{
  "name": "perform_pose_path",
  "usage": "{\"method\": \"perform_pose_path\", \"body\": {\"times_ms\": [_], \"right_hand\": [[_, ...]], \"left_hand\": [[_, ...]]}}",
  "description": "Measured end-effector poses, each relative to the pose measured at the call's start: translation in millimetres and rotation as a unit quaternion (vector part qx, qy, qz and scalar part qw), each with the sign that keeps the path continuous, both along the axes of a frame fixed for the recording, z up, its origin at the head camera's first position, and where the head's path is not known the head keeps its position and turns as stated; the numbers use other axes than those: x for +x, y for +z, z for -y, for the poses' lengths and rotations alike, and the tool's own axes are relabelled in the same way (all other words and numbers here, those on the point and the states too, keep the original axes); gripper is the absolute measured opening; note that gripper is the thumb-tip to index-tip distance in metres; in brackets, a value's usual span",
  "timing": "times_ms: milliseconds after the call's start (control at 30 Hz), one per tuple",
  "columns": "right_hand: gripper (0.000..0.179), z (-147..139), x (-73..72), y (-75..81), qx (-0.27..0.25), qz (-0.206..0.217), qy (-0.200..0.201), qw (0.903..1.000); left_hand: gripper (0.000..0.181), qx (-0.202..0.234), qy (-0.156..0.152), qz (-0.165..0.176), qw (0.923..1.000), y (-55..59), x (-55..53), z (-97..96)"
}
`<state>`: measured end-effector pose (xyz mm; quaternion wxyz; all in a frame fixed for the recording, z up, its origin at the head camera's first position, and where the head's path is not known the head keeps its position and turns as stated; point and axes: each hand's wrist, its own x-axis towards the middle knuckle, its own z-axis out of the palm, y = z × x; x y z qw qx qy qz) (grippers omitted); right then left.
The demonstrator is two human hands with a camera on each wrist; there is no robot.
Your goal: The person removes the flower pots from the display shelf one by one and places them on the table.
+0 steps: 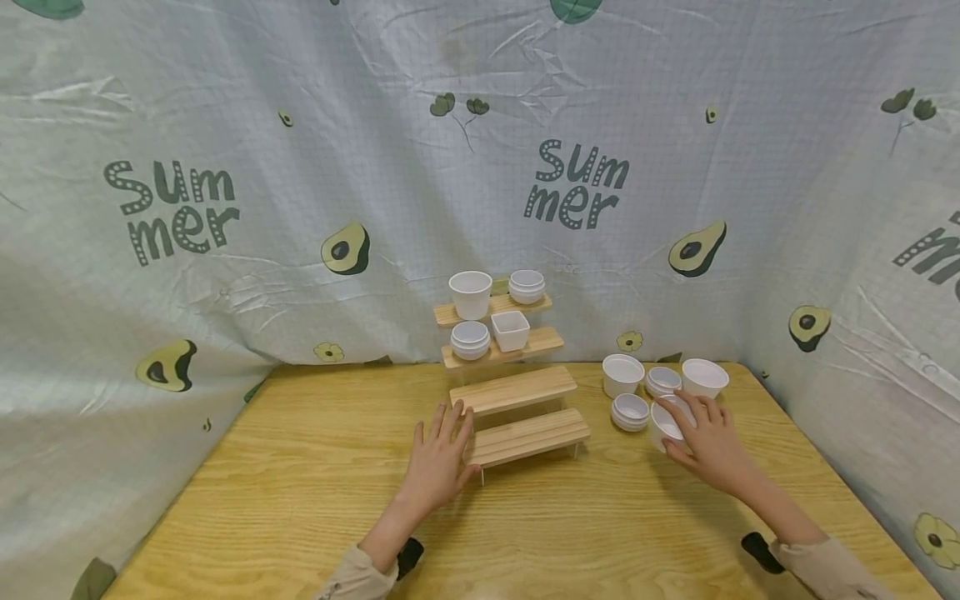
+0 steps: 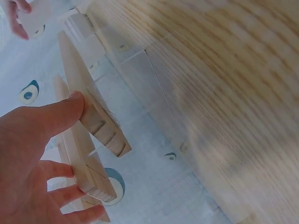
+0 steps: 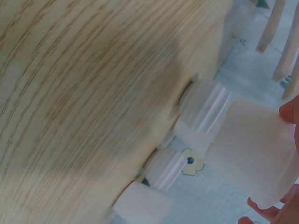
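A stepped wooden shelf on clear supports stands mid-table, with white pots on its two upper steps. Its left end is touched by my left hand; in the left wrist view the thumb rests on one step's end and the spread fingers lie along the others. At the right, my right hand holds a white pot by its rim, thumb on one side and fingers on the other. That pot appears raised off the table, near a ribbed white pot.
Several more white pots stand behind the held one, among them a wide pot and a small ribbed pot. A square pot sits on the shelf's second step from the top. A printed curtain hangs behind the wooden table.
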<state>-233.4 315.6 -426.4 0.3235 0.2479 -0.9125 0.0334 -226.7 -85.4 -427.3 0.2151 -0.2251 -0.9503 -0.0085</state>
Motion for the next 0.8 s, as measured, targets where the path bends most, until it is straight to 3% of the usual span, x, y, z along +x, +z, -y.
{"method": "perform_pose_path", "body": {"times_ms": [800], "right_hand": [[0.049, -25.2, -33.6, -17.6, 0.025, 0.007, -0.046, 0.9986]], "left_hand": [[0.077, 0.001, -0.001, 0.009, 1.0, -1.7, 0.0, 0.8]]}}
